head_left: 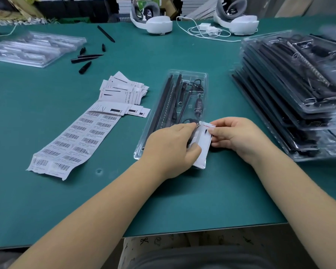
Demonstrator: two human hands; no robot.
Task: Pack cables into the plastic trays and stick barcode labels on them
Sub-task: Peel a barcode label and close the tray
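A clear plastic tray lies in the middle of the green table, holding black rods, a cable and a small controller. Over its near end sits a white printed card. My left hand pinches the card's left edge, thumb and fingers curled on it. My right hand pinches the card's right edge. A sheet of barcode labels lies to the left of the tray. Beyond the sheet is a loose pile of white printed cards.
A tall stack of filled clear trays stands at the right. Several empty trays lie at the far left, with loose black spikes and rods beside them. Two white headsets and a white charger cable sit at the back edge.
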